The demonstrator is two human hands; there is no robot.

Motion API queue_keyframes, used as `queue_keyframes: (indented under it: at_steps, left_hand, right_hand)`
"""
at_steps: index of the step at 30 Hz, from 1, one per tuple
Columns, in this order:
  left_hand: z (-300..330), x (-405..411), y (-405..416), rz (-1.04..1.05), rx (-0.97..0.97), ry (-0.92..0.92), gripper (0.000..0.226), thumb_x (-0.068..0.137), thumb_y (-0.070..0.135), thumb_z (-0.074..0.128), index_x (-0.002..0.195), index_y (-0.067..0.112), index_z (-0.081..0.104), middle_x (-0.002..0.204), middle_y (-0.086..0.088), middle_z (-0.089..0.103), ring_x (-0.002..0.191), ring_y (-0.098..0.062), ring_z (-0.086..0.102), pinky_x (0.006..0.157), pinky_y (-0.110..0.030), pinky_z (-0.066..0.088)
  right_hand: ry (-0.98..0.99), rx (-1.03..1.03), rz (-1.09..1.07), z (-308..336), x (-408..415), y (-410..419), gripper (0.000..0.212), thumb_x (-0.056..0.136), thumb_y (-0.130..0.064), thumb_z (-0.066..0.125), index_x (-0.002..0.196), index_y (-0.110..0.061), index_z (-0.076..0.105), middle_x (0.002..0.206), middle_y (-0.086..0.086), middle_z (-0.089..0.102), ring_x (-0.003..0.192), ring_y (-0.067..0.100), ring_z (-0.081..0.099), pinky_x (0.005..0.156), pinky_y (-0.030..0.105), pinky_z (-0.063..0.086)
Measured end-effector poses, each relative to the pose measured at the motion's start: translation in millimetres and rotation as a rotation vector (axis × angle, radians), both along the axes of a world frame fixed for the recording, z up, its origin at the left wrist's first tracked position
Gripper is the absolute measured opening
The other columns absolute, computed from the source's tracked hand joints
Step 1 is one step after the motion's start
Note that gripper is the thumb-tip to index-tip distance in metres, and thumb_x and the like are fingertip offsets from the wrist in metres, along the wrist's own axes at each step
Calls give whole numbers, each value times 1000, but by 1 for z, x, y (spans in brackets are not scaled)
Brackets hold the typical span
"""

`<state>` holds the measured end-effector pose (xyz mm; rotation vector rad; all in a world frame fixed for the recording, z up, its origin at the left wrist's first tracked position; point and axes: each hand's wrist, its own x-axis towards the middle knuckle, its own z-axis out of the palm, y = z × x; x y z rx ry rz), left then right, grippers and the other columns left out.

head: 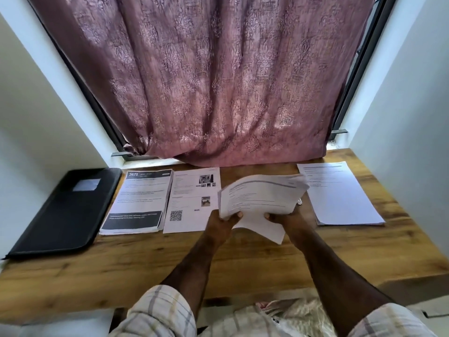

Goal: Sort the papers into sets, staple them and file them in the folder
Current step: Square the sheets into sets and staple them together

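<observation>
Both hands hold one loose stack of papers (261,198) in the air above the middle of the wooden desk (145,261). The left hand (222,223) grips the stack's near edge with its thumb on top, and the right hand (283,218) does the same just beside it, fingers curled under the sheets. The stack's long axis runs roughly from eight o'clock to two o'clock, tilted up toward the curtain (206,81).

From the hands, three sorted piles lie flat on the desk. The pile with the black header (142,203) sits toward ten o'clock, the sheet with photos and a QR code (189,203) is at about eleven and partly under the held stack's left corner, and the plain text pile (340,195) is toward two o'clock, near the right hand. All three lie with their long axes running away from the person. The left hand is nearer the first two, the right hand nearer the third.

The black folder (65,212) lies closed at the far left, around nine to ten o'clock, apart from the hands and just beside the black-header pile. What is inside it I cannot tell. I see no stapler from here; something small shows under the stack's right end, too hidden to name. I judge sorting to be the step in hand, with stapling and filing not yet done.
</observation>
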<state>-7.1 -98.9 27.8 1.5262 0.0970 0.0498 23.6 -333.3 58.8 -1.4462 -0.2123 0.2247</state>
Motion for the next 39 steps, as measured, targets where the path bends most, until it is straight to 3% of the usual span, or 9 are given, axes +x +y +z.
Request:
queue_keyframes:
  at_steps: [7, 12, 16, 21, 25, 27, 30, 34, 39]
  left_hand:
    - [11, 9, 12, -19, -16, 70, 37, 92, 9, 79, 125, 22, 70, 124, 6, 76, 121, -14, 69, 97, -35, 60]
    - [-3, -3, 15, -34, -19, 192, 30, 92, 20, 81, 122, 20, 73, 123, -3, 77, 115, -25, 72, 97, -45, 61]
    - [17, 1, 32, 38, -104, 272, 48, 79, 38, 92, 121, 23, 74, 120, -1, 78, 112, -25, 73, 96, -50, 60]
    - [40, 2, 35, 186, -434, 328, 42, 88, 19, 83, 126, 12, 68, 118, -13, 76, 108, -34, 70, 77, -45, 61]
    - [48, -7, 21, 146, -554, 324, 79, 68, 25, 99, 137, 10, 64, 129, -18, 72, 123, -42, 66, 99, -66, 54]
    - [58, -12, 25, 147, -552, 304, 81, 70, 22, 97, 141, 8, 60, 130, -19, 71, 121, -40, 66, 100, -66, 54]
    - [71, -9, 62, 184, -562, 299, 46, 88, 7, 75, 132, 6, 62, 127, -22, 72, 113, -36, 71, 88, -52, 63]
    - [83, -5, 127, 92, -523, 322, 41, 97, 32, 71, 128, 5, 69, 122, -23, 72, 102, -38, 74, 80, -50, 62]
    - [69, -4, 135, -191, -274, 464, 53, 92, 34, 79, 138, 10, 65, 136, -26, 66, 122, -46, 66, 107, -66, 48]
  right_hand:
    - [48, 49, 21, 15, 4, 1, 67, 85, 6, 78, 145, -8, 51, 135, 24, 61, 130, 43, 59, 98, 66, 55]
    - [127, -26, -15, -8, -21, 7, 69, 73, -29, 93, 134, -14, 65, 126, 17, 70, 122, 39, 65, 97, 65, 56]
    - [249, -58, -84, 15, -18, 8, 29, 85, -10, 84, 113, -12, 76, 119, 16, 76, 105, 29, 75, 90, 45, 63]
    - [533, 197, -151, 31, -31, 27, 44, 82, -13, 85, 123, -6, 71, 115, 14, 78, 106, 32, 75, 104, 51, 55]
    - [514, 267, -257, 36, -34, 64, 38, 84, -1, 82, 120, -6, 68, 119, 18, 76, 108, 37, 72, 99, 60, 57]
    - [488, 235, -335, 37, -30, 67, 34, 85, 4, 80, 115, -7, 69, 117, 17, 75, 103, 38, 72, 92, 61, 59]
    - [452, 145, -337, 35, -26, 46, 39, 86, 7, 78, 116, -15, 68, 120, 14, 74, 108, 37, 71, 86, 58, 61]
    - [401, -33, -230, 30, -23, 14, 60, 88, 6, 76, 140, -15, 55, 121, 15, 72, 108, 34, 71, 82, 55, 64]
    - [337, -172, -89, 34, -17, 0, 36, 92, 6, 71, 116, -18, 60, 114, 13, 70, 107, 34, 70, 90, 55, 61]
